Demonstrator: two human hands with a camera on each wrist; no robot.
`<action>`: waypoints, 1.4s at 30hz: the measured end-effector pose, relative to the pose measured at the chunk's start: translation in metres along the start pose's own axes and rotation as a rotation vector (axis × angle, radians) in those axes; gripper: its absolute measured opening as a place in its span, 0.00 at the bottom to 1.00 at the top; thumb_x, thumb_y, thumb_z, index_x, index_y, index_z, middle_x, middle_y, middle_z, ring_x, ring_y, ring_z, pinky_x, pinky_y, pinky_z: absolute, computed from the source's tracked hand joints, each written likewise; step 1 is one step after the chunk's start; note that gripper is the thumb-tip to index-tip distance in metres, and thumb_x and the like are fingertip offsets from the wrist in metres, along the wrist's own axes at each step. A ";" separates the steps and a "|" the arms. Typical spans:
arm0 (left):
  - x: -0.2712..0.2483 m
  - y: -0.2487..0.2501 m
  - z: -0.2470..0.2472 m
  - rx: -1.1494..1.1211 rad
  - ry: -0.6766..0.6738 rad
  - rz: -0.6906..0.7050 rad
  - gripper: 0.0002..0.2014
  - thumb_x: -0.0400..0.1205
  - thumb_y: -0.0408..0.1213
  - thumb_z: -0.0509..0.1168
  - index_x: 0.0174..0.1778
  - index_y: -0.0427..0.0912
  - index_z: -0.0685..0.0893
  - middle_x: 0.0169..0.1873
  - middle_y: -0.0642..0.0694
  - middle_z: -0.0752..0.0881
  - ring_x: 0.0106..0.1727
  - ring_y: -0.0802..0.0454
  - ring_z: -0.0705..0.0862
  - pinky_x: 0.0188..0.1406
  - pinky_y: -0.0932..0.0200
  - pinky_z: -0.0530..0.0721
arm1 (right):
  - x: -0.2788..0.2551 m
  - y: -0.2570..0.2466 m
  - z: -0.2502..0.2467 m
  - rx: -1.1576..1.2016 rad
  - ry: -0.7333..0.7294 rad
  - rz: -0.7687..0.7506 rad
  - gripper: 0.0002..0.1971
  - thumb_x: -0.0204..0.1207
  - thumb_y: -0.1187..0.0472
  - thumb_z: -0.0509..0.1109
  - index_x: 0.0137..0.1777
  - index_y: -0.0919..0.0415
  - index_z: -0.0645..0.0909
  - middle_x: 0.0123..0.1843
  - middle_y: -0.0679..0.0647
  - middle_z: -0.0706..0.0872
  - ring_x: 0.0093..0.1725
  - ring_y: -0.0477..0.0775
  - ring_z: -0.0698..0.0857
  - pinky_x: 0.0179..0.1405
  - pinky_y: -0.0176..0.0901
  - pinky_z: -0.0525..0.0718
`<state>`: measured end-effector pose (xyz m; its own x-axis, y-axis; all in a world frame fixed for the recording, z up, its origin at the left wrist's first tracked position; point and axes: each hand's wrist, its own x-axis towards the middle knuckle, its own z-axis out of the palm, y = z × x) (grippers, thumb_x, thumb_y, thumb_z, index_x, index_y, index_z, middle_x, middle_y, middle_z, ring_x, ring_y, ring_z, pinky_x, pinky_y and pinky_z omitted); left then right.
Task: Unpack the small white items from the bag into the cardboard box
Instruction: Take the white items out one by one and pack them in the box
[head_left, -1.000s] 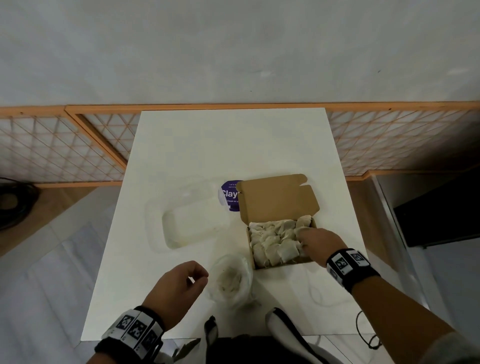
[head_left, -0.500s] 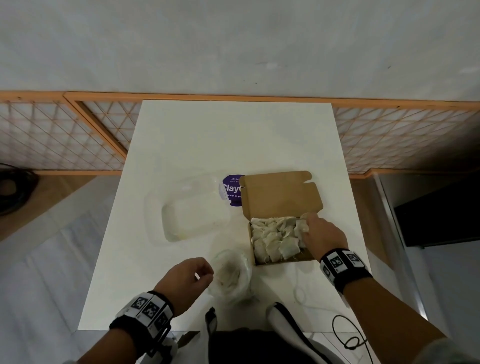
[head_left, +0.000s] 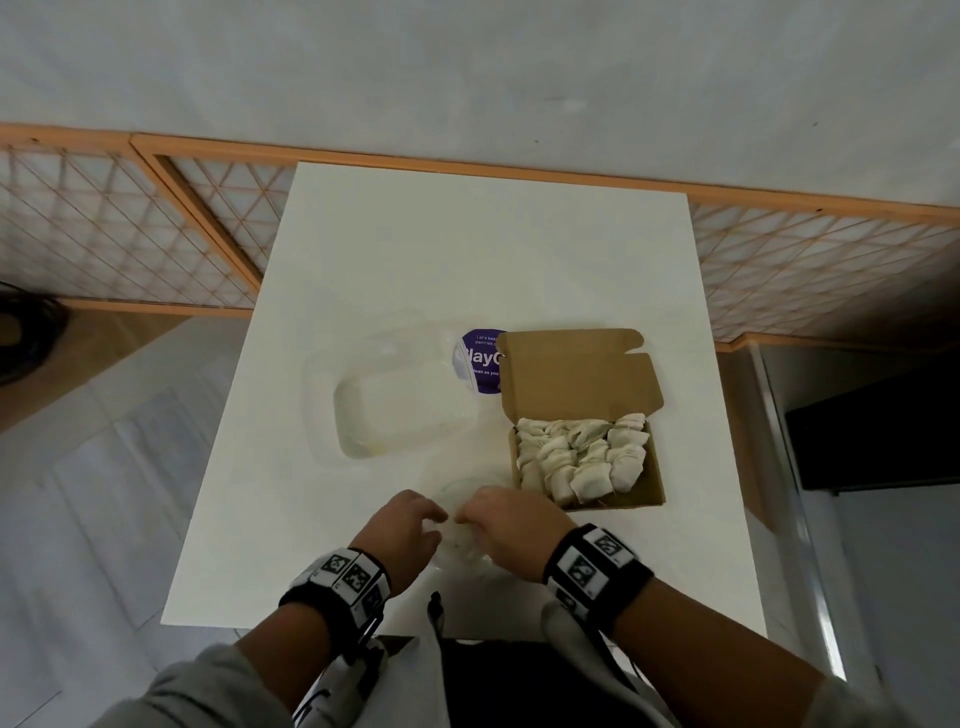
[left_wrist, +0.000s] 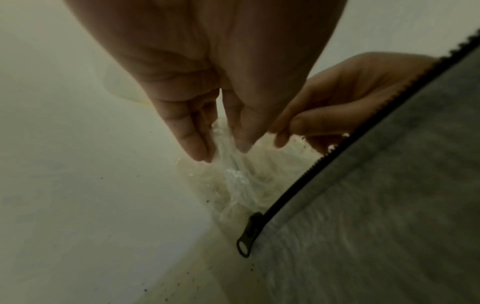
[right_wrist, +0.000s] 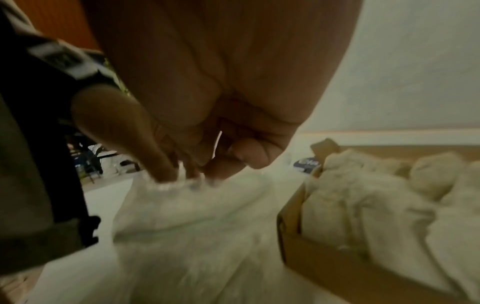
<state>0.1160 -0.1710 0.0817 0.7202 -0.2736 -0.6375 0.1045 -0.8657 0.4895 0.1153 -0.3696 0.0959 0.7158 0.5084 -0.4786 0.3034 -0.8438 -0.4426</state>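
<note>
A clear plastic bag (head_left: 464, 545) with small white items inside sits near the table's front edge. My left hand (head_left: 434, 517) pinches its left rim and my right hand (head_left: 466, 517) pinches its right rim. In the left wrist view my left hand (left_wrist: 221, 150) holds the crinkled film of the bag (left_wrist: 239, 185) between thumb and fingers. In the right wrist view my right hand (right_wrist: 187, 174) grips the bag's top edge (right_wrist: 182, 205). The open cardboard box (head_left: 641, 491) stands to the right, nearly full of small white items (head_left: 582, 452).
A clear plastic container (head_left: 395, 410) lies left of the box, with a purple round label (head_left: 479, 358) behind it. The box lid (head_left: 576, 374) stands open towards the far side. My grey jacket's zipper (left_wrist: 245, 244) hangs at the white table's (head_left: 467, 249) front edge.
My right hand has left the box and come back left to the bag. My left hand has moved right and taken the bag's rim.
</note>
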 end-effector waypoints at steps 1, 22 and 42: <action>0.001 0.001 0.000 -0.006 0.014 0.010 0.16 0.86 0.37 0.66 0.70 0.50 0.86 0.70 0.51 0.79 0.66 0.53 0.83 0.70 0.64 0.76 | 0.008 -0.002 0.006 -0.039 -0.026 0.011 0.17 0.91 0.58 0.58 0.74 0.53 0.81 0.69 0.54 0.83 0.64 0.59 0.87 0.57 0.55 0.87; -0.005 -0.008 -0.021 -0.139 0.085 0.036 0.21 0.88 0.35 0.63 0.79 0.48 0.79 0.75 0.54 0.75 0.60 0.57 0.82 0.65 0.68 0.73 | -0.021 -0.014 -0.022 0.545 0.331 0.210 0.06 0.82 0.49 0.74 0.48 0.49 0.84 0.42 0.36 0.88 0.33 0.41 0.83 0.38 0.35 0.80; -0.060 0.048 -0.079 -0.324 0.072 0.433 0.13 0.80 0.55 0.74 0.59 0.69 0.83 0.59 0.66 0.88 0.65 0.66 0.84 0.70 0.57 0.83 | -0.063 -0.043 -0.089 1.083 0.393 0.090 0.10 0.84 0.69 0.73 0.45 0.63 0.75 0.46 0.61 0.95 0.39 0.55 0.92 0.39 0.47 0.88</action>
<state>0.1321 -0.1633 0.1905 0.7883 -0.5373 -0.2997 -0.0148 -0.5035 0.8639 0.1133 -0.3803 0.2124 0.9115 0.2054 -0.3563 -0.3204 -0.1886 -0.9283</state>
